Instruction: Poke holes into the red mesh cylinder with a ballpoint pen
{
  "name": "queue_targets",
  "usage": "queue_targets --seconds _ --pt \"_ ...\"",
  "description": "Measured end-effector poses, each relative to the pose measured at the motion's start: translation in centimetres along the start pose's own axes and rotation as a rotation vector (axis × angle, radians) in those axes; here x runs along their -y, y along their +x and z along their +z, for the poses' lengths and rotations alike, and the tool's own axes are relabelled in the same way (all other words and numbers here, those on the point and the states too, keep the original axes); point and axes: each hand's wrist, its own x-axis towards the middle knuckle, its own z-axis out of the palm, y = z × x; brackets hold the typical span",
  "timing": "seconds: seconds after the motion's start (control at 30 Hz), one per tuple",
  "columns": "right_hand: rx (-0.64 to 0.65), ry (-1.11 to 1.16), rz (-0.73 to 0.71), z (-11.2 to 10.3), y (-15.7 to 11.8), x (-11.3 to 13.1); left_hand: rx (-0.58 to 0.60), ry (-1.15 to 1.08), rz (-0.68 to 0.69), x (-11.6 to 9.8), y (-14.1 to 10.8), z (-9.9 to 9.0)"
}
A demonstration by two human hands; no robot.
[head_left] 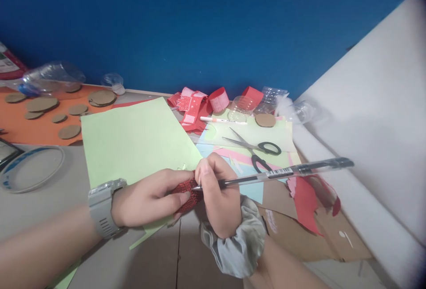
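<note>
Pinching a red glittery piece (186, 193) in my left hand (149, 198) near the table's (36, 205) front edge, I gripped a pen (269, 174) in my right hand (218, 198), tip on the piece, over green paper (133, 140); scissors (258, 149) lay beyond.

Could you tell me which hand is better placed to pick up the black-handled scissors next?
Probably the left hand: it only pinches the red glittery piece, while the right hand grips the clear pen. The black-handled scissors lie beyond both.
</note>
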Motion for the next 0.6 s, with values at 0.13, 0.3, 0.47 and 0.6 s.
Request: queue_targets --seconds 0.13,0.3,0.47,0.6 --pt "0.002 -0.011 -0.011 -0.08 -0.08 0.08 -0.007 0.003 0.0 -0.06 0.01 -0.04" --pt "0.008 -0.02 -0.007 -0.06 -0.04 -0.02 -0.005 0.018 -0.012 -0.04 -0.01 -0.09" --pt "-0.06 -0.012 -0.014 0.11 -0.08 -0.04 -0.015 0.03 0.014 -0.19 0.03 0.0" --pt "-0.106 -0.035 -0.065 0.23 -0.24 0.09 -0.017 0.031 0.005 -0.09 -0.03 0.23"
